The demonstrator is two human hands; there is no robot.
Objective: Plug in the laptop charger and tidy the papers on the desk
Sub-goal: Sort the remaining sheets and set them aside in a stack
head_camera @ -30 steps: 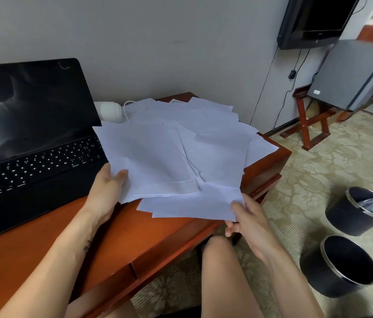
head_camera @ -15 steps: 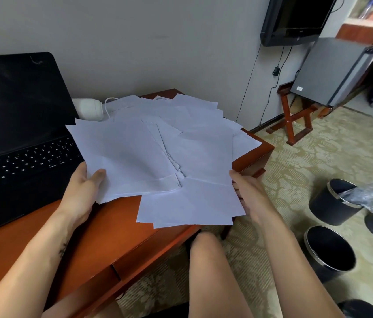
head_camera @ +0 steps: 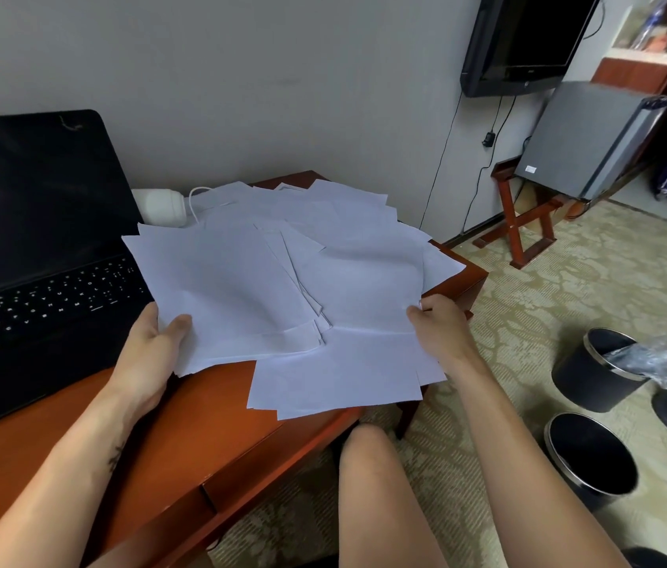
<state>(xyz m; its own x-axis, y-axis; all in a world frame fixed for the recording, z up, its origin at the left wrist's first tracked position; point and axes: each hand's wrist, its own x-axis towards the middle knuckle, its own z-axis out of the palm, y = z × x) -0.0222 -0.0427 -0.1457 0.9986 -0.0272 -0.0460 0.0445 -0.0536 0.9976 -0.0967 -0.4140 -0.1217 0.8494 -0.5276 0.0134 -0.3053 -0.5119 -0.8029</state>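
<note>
messy fan of white papers [head_camera: 282,272] on the desk [head_camera: 200,407], left hand [head_camera: 147,354] gripping their 8 o'clock edge, thumb on top, right hand [head_camera: 442,325] pinching the 3 o'clock edge, open laptop [head_camera: 36,239] at 9 o'clock, white charger [head_camera: 159,207] peeking out at 11 o'clock

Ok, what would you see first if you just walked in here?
A messy fan of white papers covers the desk's right half, held at its near edges by the left hand and right hand. An open black laptop sits on the left; black bins stand on the floor at right.
</note>
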